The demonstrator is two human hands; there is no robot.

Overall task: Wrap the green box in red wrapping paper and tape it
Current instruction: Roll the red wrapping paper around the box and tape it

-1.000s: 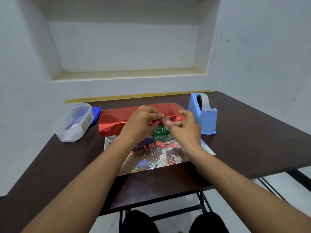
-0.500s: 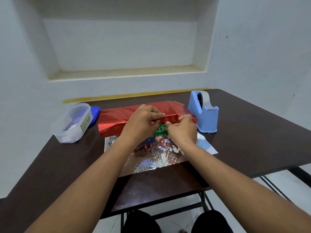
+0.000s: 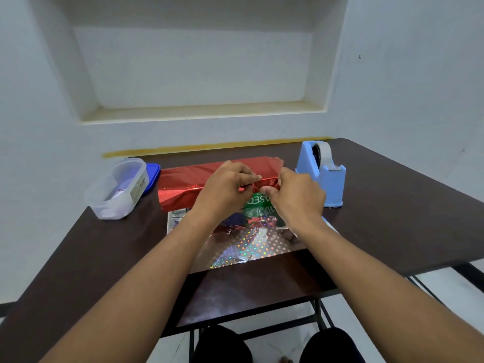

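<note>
From the head camera, a dark brown table (image 3: 392, 218) runs back to a white wall with a recessed niche, its far edge against the wall and its near edge cutting across the forearms. At the left edge sits a clear plastic container (image 3: 117, 188) with a blue lid (image 3: 154, 175) just behind it; near the far right corner stands a blue tape dispenser (image 3: 323, 174). The right side of the table beyond the dispenser is bare, as is the strip along the near left edge. In the middle, closer to the far edge than the near one, lies the green box (image 3: 258, 201), only a patch of its printed near face showing between the hands. The red wrapping paper (image 3: 183, 184) is folded over its top and left part, and the sheet's shiny holographic underside spreads flat on the table toward the near edge. The left hand (image 3: 225, 191) is curled closed, thumb and fingertips pinching the paper's fold at the box's top near edge. The right hand (image 3: 296, 195) is also curled, its thumb and fingers pressed to the same fold just beside the left fingertips; whether a piece of tape lies under them cannot be told. The right hand sits near the dispenser without touching it.
</note>
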